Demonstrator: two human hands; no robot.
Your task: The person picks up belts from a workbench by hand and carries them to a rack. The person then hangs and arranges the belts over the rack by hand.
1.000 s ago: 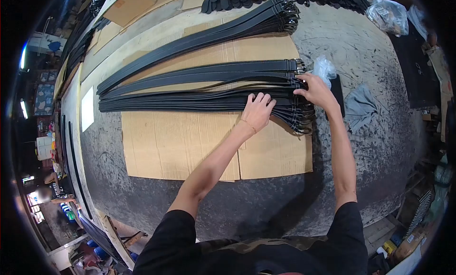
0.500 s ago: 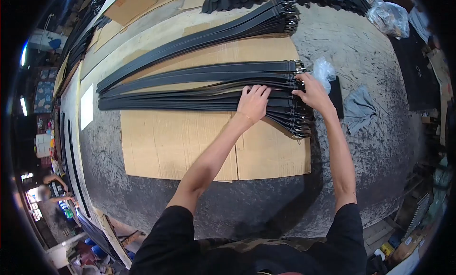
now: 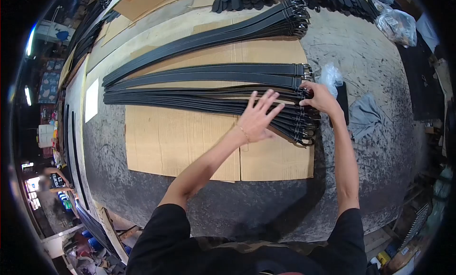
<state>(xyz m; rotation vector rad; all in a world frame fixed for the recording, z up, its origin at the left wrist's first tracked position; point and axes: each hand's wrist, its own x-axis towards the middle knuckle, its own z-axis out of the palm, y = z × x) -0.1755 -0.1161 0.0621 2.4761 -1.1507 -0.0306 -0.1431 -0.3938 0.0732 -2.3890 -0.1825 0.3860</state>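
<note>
A fanned row of black leather belts (image 3: 190,98) lies across the cardboard, metal buckles (image 3: 311,125) on the right side. Over the belts' near edge, toward their buckle end, my left hand (image 3: 258,117) is open with its fingers spread. My right hand (image 3: 320,99) has thumb and fingers closed around a belt at its buckle end, though the fingertips partly hide it. Beyond this row lies a second bundle of black belts (image 3: 209,35), its buckles also to the right.
Flattened cardboard (image 3: 180,144) covers part of the worn table (image 3: 266,206). To the right are a clear plastic bag (image 3: 330,77), a dark flat object (image 3: 343,106) and a grey cloth (image 3: 365,115). White paper (image 3: 92,101) lies left. Another person (image 3: 58,182) is at far left.
My left hand has lifted off the belts and spread its fingers. The right hand stays at the buckle end, its fingers closer together. The whole view has shifted slightly.
</note>
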